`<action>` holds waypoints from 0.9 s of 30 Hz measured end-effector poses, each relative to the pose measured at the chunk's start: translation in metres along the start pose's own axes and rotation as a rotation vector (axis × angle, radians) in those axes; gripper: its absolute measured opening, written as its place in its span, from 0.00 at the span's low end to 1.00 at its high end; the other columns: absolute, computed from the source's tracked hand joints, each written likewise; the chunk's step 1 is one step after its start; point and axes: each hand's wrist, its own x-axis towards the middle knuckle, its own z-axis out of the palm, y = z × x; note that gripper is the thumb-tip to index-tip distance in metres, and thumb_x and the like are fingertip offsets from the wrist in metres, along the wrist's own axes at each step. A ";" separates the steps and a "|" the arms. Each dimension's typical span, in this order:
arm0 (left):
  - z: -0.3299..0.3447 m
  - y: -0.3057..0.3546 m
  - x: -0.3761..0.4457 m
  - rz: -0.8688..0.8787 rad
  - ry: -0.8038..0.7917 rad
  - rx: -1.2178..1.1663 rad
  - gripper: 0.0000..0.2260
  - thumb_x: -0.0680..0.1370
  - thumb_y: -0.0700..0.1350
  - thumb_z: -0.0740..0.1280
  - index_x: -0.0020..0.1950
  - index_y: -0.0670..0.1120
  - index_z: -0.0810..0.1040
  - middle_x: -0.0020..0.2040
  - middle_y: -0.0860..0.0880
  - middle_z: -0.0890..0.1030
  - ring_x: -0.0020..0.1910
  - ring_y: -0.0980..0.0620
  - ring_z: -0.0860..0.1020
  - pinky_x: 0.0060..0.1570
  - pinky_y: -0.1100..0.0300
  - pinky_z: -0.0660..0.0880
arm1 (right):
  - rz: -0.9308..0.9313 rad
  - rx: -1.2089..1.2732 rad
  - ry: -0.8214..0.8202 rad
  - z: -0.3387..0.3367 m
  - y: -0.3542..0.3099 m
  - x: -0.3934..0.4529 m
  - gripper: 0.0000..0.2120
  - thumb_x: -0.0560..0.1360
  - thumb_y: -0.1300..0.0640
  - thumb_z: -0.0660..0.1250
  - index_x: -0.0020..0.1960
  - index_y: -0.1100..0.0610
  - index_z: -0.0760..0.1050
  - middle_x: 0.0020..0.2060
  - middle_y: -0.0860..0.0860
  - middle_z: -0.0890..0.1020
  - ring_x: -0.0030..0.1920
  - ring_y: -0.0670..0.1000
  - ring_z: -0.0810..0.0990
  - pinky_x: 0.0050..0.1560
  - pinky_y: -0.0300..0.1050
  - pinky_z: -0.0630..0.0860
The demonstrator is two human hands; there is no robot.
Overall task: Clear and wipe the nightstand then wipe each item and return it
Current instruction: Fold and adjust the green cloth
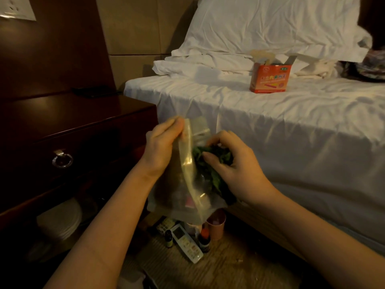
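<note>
While the clear bag (187, 184) is held: mid-wipe stage judged.
Left hand (160, 147): top edge pinched by fingers.
Right hand (233, 163): green cloth (210, 161) gripped against bag.
Nightstand (68, 113): nearly cleared, dark item at back.
Floor: remote (186, 243), bottles, cup not returned.

One plastic bag (187, 184), one green cloth (210, 163), one orange box (269, 79), two small bottles (168, 238), one remote (187, 244), one cup (216, 226).
</note>
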 end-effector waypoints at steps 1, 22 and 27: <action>0.003 0.001 -0.002 -0.008 -0.043 0.011 0.18 0.73 0.53 0.66 0.42 0.36 0.75 0.39 0.42 0.73 0.42 0.46 0.70 0.50 0.51 0.65 | -0.031 -0.027 0.059 0.001 -0.001 0.001 0.05 0.72 0.55 0.66 0.47 0.50 0.71 0.44 0.49 0.75 0.45 0.44 0.74 0.46 0.37 0.71; -0.005 -0.011 0.004 0.034 0.408 0.055 0.16 0.79 0.49 0.60 0.31 0.51 0.74 0.31 0.54 0.71 0.33 0.56 0.70 0.40 0.56 0.67 | 0.474 0.371 -0.009 0.023 0.000 0.009 0.10 0.73 0.54 0.71 0.49 0.58 0.75 0.40 0.52 0.82 0.40 0.47 0.82 0.40 0.43 0.79; -0.003 -0.003 0.006 0.101 0.545 -0.103 0.16 0.83 0.41 0.56 0.35 0.43 0.70 0.28 0.55 0.68 0.28 0.60 0.66 0.33 0.64 0.64 | 0.629 0.530 -0.100 0.018 0.003 0.004 0.18 0.70 0.50 0.73 0.54 0.61 0.77 0.44 0.54 0.84 0.44 0.52 0.84 0.45 0.46 0.79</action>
